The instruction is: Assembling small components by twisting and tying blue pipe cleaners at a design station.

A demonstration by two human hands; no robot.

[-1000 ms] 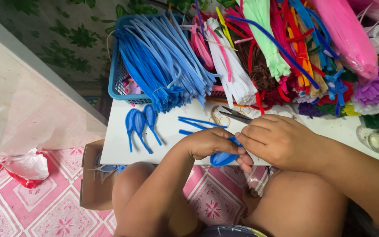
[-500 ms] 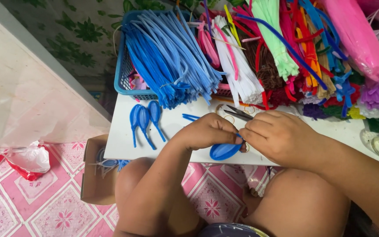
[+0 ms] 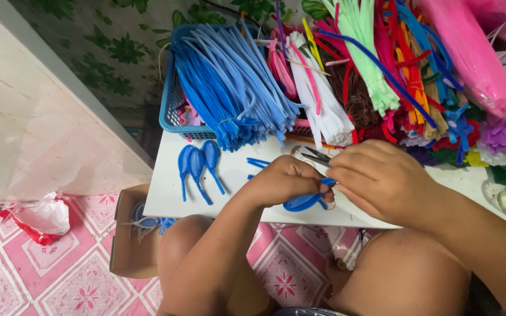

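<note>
My left hand (image 3: pixel 285 178) and my right hand (image 3: pixel 379 178) meet over the front edge of a white table (image 3: pixel 165 196). Between them they pinch a blue pipe-cleaner loop shaped like a petal (image 3: pixel 304 202); the left hand grips its body, the right fingers hold its end. Three finished blue petals (image 3: pixel 197 162) lie on the table to the left. Scissors (image 3: pixel 314 155) lie just behind my hands, partly hidden. A few loose blue stems (image 3: pixel 257 162) rest beside the left hand.
A blue basket (image 3: pixel 170 111) of blue pipe cleaners (image 3: pixel 229 88) stands at the back left. Bundles of white, green, pink and mixed colours (image 3: pixel 376 64) crowd the back. A cardboard box (image 3: pixel 125 234) sits on the pink tiled floor, a red-and-white bag (image 3: pixel 39 216) further left.
Both hands stay together on the blue petal, shifting slightly as the fingers work its end. The view has moved a little; nothing on the table has moved.
</note>
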